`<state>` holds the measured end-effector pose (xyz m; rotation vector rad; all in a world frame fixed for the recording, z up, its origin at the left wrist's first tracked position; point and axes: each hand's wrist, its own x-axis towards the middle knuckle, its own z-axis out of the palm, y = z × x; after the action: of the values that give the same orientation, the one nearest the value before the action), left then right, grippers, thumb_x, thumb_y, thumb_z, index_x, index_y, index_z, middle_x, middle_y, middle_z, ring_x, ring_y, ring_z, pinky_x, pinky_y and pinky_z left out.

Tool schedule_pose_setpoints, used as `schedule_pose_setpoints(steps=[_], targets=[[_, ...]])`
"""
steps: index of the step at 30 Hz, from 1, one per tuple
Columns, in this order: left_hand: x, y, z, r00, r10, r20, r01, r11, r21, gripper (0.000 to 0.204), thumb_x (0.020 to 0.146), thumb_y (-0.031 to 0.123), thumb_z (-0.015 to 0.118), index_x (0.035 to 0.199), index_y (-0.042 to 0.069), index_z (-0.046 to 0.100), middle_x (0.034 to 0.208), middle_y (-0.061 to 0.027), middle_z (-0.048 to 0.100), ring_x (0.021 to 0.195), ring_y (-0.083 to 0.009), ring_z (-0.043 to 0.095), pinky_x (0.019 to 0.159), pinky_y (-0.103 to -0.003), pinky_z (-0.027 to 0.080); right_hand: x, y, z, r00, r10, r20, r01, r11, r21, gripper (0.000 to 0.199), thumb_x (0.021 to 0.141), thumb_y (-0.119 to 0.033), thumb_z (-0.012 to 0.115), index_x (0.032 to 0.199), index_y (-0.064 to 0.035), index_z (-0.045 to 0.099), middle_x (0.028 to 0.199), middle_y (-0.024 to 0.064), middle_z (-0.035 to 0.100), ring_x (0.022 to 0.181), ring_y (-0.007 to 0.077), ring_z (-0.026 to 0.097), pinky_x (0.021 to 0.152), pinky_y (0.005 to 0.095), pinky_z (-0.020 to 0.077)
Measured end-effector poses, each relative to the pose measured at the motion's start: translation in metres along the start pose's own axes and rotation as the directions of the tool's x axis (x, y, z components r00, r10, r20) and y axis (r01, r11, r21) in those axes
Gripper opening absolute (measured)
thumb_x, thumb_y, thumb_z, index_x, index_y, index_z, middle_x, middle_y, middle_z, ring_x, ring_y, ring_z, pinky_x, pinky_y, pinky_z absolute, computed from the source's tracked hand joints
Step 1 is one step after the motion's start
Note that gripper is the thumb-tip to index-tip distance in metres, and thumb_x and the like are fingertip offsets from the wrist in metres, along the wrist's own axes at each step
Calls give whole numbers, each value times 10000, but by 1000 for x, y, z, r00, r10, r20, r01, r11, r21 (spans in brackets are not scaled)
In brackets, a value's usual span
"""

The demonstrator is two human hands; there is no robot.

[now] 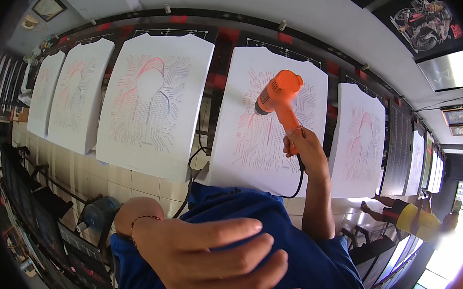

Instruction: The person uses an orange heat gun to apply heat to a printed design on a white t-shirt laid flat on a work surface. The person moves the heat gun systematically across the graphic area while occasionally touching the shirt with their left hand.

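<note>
My right hand [302, 147] grips the handle of an orange heat gun [278, 94]. Its nozzle points at a white T-shirt [241, 161] with a red line print of a hooded figure, stretched flat on a board. A black cord [297, 181] hangs from the gun's handle past my forearm. My left hand [218, 261] is close to the camera in front of my blue shirt, fingers apart and holding nothing, with a thin bracelet on its wrist.
More printed white T-shirts on boards run in a row: one to the left [154, 101], another beyond it [79, 93], one to the right [358, 142]. A person in yellow [419, 219] sits far right. A blue water bottle [98, 213] stands by dark racks.
</note>
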<state>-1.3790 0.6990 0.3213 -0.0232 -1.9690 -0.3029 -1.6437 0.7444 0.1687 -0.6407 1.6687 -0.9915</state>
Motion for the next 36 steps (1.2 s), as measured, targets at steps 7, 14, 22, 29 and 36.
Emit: schedule_pose_setpoints(steps=[7,14,22,29,36], targets=[[12,3,22,957,-146,-249,93,973,-212,92,726,164,675,742,101,610,829,-58,680,694,-235,638,598,-351,562,-14,5,-4,996,-18,-92,18,1000,-9,307,956,-298,596,952,9,581,763,39,596,646,113,601,583,262,502],[-24,-19,22,866,-222,449,387,864,-321,173,832,81,653,999,124,640,1012,-43,680,878,-204,665,774,-354,522,-11,5,14,998,47,49,-48,999,12,307,943,-305,621,951,0,585,778,41,602,647,124,607,589,271,496],[-165,-18,19,279,-706,650,911,409,53,168,914,144,605,1019,13,611,958,-153,660,904,-340,635,811,-418,491,-30,10,-18,995,32,-91,-28,999,41,274,963,-266,590,943,6,569,758,43,580,619,126,581,582,271,485],[-254,-26,9,207,-967,146,947,236,220,202,923,91,602,1099,-9,609,1099,-190,645,1038,-359,613,920,-397,474,-23,11,13,994,19,104,-27,997,78,254,959,-243,592,952,10,570,775,52,594,640,125,584,584,278,480],[-366,-63,-54,134,-898,-419,891,-75,448,336,915,94,624,1219,-32,562,1248,-267,568,1201,-416,524,1022,-466,414,-30,21,-7,997,34,69,-37,999,40,269,959,-266,598,943,1,569,780,49,594,653,126,605,586,272,490]])
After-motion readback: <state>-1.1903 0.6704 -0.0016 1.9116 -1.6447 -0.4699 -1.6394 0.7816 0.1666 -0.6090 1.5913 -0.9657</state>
